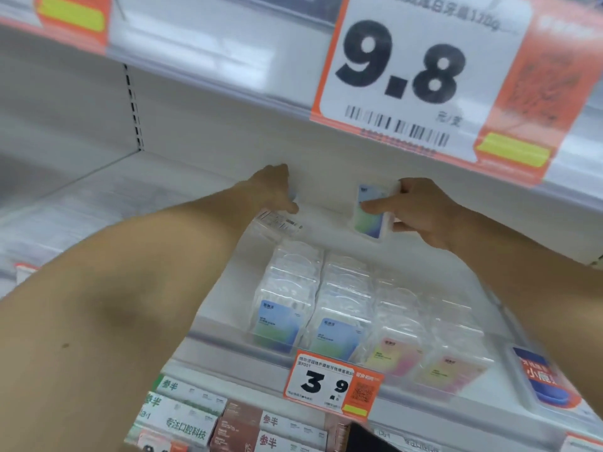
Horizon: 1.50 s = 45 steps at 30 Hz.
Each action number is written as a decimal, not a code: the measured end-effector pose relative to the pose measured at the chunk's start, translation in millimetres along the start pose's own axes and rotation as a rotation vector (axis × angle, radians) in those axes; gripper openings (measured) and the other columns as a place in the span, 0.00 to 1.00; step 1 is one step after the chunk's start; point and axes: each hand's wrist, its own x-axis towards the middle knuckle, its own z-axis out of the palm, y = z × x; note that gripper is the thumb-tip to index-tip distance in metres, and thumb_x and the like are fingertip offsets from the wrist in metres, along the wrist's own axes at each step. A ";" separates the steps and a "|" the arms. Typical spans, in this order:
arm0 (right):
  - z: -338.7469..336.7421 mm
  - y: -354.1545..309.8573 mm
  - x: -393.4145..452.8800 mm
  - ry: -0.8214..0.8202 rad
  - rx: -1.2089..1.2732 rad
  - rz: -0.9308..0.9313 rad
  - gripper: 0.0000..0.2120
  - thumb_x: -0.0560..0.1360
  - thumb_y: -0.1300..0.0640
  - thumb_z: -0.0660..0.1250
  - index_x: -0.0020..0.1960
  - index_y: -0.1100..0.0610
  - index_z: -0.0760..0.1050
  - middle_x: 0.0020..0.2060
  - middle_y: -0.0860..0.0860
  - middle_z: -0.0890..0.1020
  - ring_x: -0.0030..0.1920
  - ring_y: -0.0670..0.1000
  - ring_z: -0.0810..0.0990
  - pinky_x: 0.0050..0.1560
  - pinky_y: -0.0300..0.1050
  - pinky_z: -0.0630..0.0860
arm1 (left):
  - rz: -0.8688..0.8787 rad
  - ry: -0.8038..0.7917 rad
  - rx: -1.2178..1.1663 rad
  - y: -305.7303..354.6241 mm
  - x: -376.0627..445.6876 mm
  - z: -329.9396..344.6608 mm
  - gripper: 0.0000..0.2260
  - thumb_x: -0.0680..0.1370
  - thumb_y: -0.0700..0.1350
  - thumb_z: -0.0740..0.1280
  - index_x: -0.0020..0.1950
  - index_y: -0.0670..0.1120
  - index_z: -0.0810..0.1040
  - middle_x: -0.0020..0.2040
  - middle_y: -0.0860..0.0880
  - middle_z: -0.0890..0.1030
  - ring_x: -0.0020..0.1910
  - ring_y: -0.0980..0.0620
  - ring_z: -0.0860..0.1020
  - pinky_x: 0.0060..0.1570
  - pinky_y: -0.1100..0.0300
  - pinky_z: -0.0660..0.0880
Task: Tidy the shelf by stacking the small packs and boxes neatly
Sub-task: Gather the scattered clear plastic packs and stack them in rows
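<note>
Both my arms reach deep into the white shelf (182, 177). My right hand (421, 210) grips a small clear pack with a blue-green card (370, 220), held upright near the back wall, forefinger across its face. My left hand (274, 190) rests its fingertips on a clear pack lying flat with a barcode label (277, 221). At the shelf front stand two rows of blue-green packs (284, 305) (342, 308) and, to their right, rows of pink-yellow packs (401, 334).
A large 9.8 price sign (408, 76) hangs from the shelf above, just over my right hand. A 3.9 price tag (329, 383) clips to the front rail. A blue pack (548, 383) sits far right. Boxes (195, 415) fill the shelf below.
</note>
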 end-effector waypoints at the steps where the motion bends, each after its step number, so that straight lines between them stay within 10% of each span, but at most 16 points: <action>1: -3.3 3.0 -2.5 0.005 0.012 0.004 0.11 0.70 0.61 0.76 0.48 0.54 0.77 0.51 0.53 0.82 0.51 0.53 0.80 0.50 0.47 0.80 | 0.004 0.030 0.011 -0.6 -0.8 -1.6 0.37 0.69 0.52 0.75 0.73 0.43 0.64 0.69 0.44 0.71 0.66 0.44 0.71 0.62 0.54 0.71; 5: -10.7 11.0 -12.4 0.043 0.098 0.034 0.17 0.69 0.62 0.77 0.55 0.58 0.77 0.56 0.56 0.81 0.55 0.56 0.82 0.49 0.54 0.83 | -0.063 0.153 -0.557 5.0 -16.2 -15.9 0.19 0.74 0.49 0.70 0.63 0.44 0.76 0.60 0.46 0.76 0.55 0.46 0.77 0.52 0.55 0.76; 10: -15.4 11.6 -25.3 0.035 0.227 -0.003 0.12 0.71 0.65 0.74 0.52 0.56 0.76 0.59 0.59 0.81 0.52 0.58 0.84 0.49 0.57 0.83 | 0.000 -0.214 -1.507 8.5 -52.5 -15.5 0.06 0.77 0.42 0.62 0.52 0.41 0.73 0.54 0.40 0.74 0.55 0.39 0.76 0.58 0.44 0.77; 17: -9.0 -0.9 -34.4 0.052 0.233 -0.019 0.21 0.70 0.64 0.75 0.61 0.65 0.75 0.58 0.62 0.81 0.52 0.59 0.84 0.48 0.56 0.84 | 0.061 -0.298 -1.290 21.9 -80.1 -21.5 0.31 0.71 0.37 0.72 0.73 0.46 0.67 0.51 0.44 0.82 0.45 0.48 0.82 0.43 0.55 0.79; 22: 10.3 -13.3 -37.2 0.023 0.205 -0.065 0.16 0.70 0.62 0.76 0.56 0.61 0.77 0.57 0.61 0.81 0.53 0.59 0.84 0.48 0.57 0.84 | 0.097 -0.186 -1.041 30.5 -89.0 -21.0 0.41 0.65 0.39 0.80 0.73 0.54 0.65 0.58 0.45 0.77 0.54 0.47 0.80 0.51 0.53 0.81; 28: 19.1 -16.9 -27.2 0.045 0.074 -0.107 0.13 0.69 0.59 0.78 0.51 0.55 0.78 0.55 0.57 0.82 0.54 0.57 0.84 0.51 0.56 0.83 | 0.184 0.105 -0.704 27.3 -91.7 -14.1 0.31 0.65 0.53 0.80 0.61 0.46 0.69 0.53 0.53 0.75 0.48 0.56 0.77 0.39 0.64 0.80; 32: 19.5 -12.8 -21.4 0.009 -0.027 -0.079 0.15 0.70 0.58 0.77 0.55 0.57 0.79 0.57 0.57 0.82 0.56 0.56 0.82 0.51 0.52 0.83 | 0.116 -0.024 -0.661 20.9 -92.1 -19.9 0.31 0.69 0.63 0.72 0.63 0.47 0.69 0.56 0.49 0.77 0.51 0.51 0.80 0.46 0.50 0.82; 38: 19.8 -3.2 -23.1 -0.183 -0.360 0.008 0.21 0.73 0.52 0.75 0.62 0.57 0.77 0.59 0.52 0.79 0.58 0.51 0.79 0.52 0.47 0.83 | 0.134 -0.218 -0.554 25.8 -108.0 -17.6 0.09 0.78 0.49 0.66 0.55 0.47 0.79 0.50 0.50 0.80 0.38 0.55 0.75 0.37 0.66 0.74; 45: 20.1 4.4 -31.4 -0.307 -0.393 0.027 0.18 0.79 0.43 0.65 0.60 0.54 0.79 0.61 0.49 0.77 0.60 0.51 0.76 0.62 0.49 0.78 | 0.128 -0.208 -0.571 20.6 -112.8 -18.7 0.07 0.78 0.47 0.66 0.53 0.50 0.83 0.49 0.52 0.82 0.42 0.55 0.75 0.38 0.68 0.71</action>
